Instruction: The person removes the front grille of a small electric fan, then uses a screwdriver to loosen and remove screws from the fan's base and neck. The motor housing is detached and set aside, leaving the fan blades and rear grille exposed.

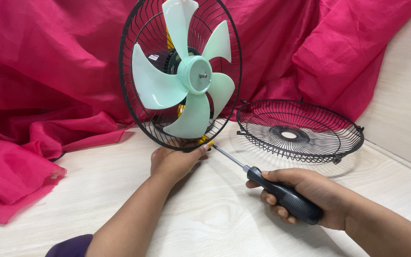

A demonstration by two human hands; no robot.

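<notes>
A table fan stands upright with pale green blades [186, 81] inside a black wire rear guard [128, 90]; its front is uncovered. My left hand [174, 162] rests against the bottom rim of that guard, thumb on the wire. A screwdriver [281, 192] with a black handle sits in my right hand [310, 195], and its metal shaft points up-left toward the guard's lower rim, the tip close to my left thumb. The detached black front guard [300, 131] lies flat on the table to the right of the fan.
Crumpled pink cloth [48, 85] drapes behind and left of the fan, spilling onto the pale wooden table [205, 219]. A light wall [405, 109] rises at the right. A dark purple sleeve edge [70, 247] shows at the bottom.
</notes>
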